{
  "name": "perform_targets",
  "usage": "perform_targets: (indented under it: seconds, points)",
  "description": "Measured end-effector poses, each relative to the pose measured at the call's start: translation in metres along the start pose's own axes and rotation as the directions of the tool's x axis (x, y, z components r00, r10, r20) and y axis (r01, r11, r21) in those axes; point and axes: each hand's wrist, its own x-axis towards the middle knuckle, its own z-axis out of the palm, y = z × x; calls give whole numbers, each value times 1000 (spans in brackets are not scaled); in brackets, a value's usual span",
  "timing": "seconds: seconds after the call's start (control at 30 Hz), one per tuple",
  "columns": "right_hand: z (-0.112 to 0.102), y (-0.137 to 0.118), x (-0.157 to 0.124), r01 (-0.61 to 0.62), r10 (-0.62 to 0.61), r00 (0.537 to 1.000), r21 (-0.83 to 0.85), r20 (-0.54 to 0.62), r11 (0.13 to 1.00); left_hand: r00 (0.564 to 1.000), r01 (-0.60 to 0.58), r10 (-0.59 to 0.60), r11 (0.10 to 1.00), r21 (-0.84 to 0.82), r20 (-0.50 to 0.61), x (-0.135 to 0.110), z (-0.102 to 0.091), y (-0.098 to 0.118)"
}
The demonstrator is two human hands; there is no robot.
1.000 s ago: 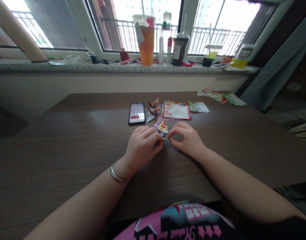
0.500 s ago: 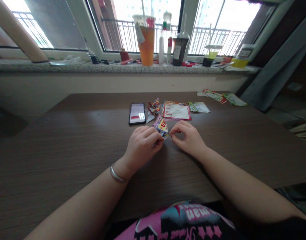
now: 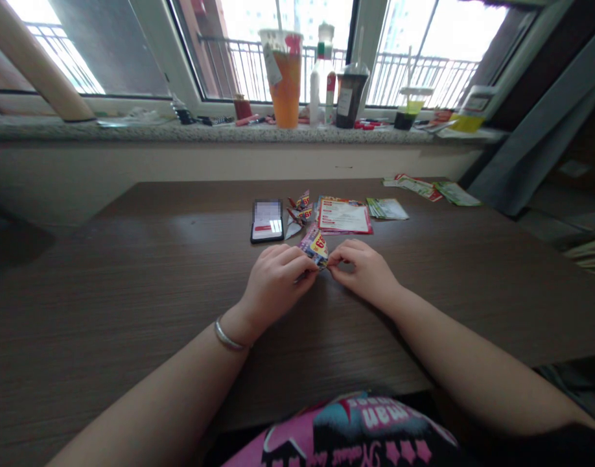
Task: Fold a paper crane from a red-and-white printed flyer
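Forearms (image 3: 178, 386) slant inward across the tabletop (image 3: 132, 285), wrists low, a silver bangle (image 3: 228, 336) on the left one. Before the person's body, the left hand (image 3: 280, 277), palm down, has its grip pinching a folded paper (image 3: 315, 244) by the near edge; the right hand (image 3: 364, 269) curves in with thumb and forefinger together, pinching, as best I can tell from here, the right corner. Just beyond lie a phone (image 3: 267, 220), other folded pieces (image 3: 302, 213) and a stack of red-bordered sheets (image 3: 345, 216). On the windowsill (image 3: 195, 134) stand a tall cup (image 3: 286, 91) of orange drink, a dome-lidded cup (image 3: 350, 97) with dark contents and a yellow-bottomed container (image 3: 467, 117). Both cups carry white labels, too small to read; the paper shows large red digits, 6 and 9, on yellow.
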Motion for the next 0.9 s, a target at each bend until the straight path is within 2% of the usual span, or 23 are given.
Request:
perform_targets:
  seconds: [0.27, 0.37, 0.6, 0.77, 0.9]
  points:
    - [-4, 5, 0, -61, 61, 998, -13, 12, 998, 1000, 0, 0, 999, -37, 14, 1, -4, -8]
    - [-3, 8, -1, -100, 100, 995, -17, 8, 995, 997, 30, -27, 999, -38, 70, 1, -4, -13]
    - [-1, 13, 0, -188, 189, 982, -23, 21, 982, 953, 222, -215, 975, -9, 215, -4, -4, -23]
    - [1, 15, 1, -197, 197, 980, 9, 38, 980, 898, 374, -372, 927, 36, 236, -5, -6, -22]
    - [2, 15, 0, -209, 207, 976, 23, 70, 978, 888, 410, -409, 911, 41, 213, -6, -5, -22]
